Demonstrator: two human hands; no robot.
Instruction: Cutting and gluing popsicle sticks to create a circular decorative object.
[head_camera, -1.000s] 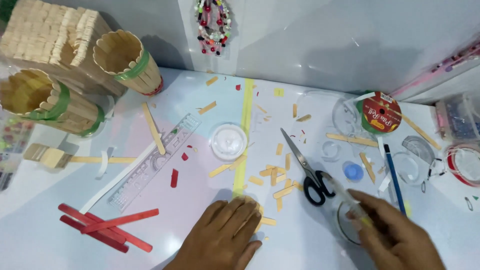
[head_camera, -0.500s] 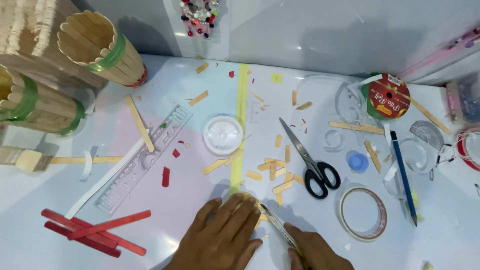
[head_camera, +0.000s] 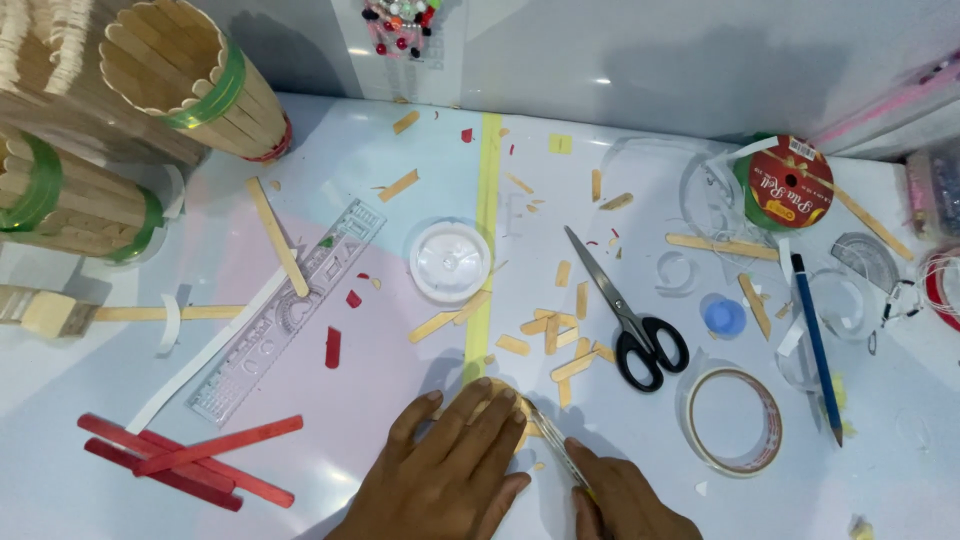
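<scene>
Left hand (head_camera: 455, 470) lies flat, fingers (head_camera: 470, 420) spread, pressing a round wooden piece (head_camera: 508, 405) onto the tabletop (head_camera: 400, 150), near the bottom edge below the yellow tape line (head_camera: 487, 230). Right hand (head_camera: 620, 500) fingers pinch a thin blade tool (head_camera: 552, 445), its tip at the piece's right edge. Cut stick bits (head_camera: 560, 330) lie just above. Scissors (head_camera: 625, 310) and tape roll (head_camera: 735, 420) to the right, red sticks (head_camera: 190, 460) and clear ruler (head_camera: 285, 310) to the left.

Two bare hands show at the lower edge of the frame, the left hand (head_camera: 455, 465) at lower centre and the right hand (head_camera: 620, 500) just to its right. No sleeves, rings, gloves or watch are visible; wrists are cut off by the frame.
</scene>
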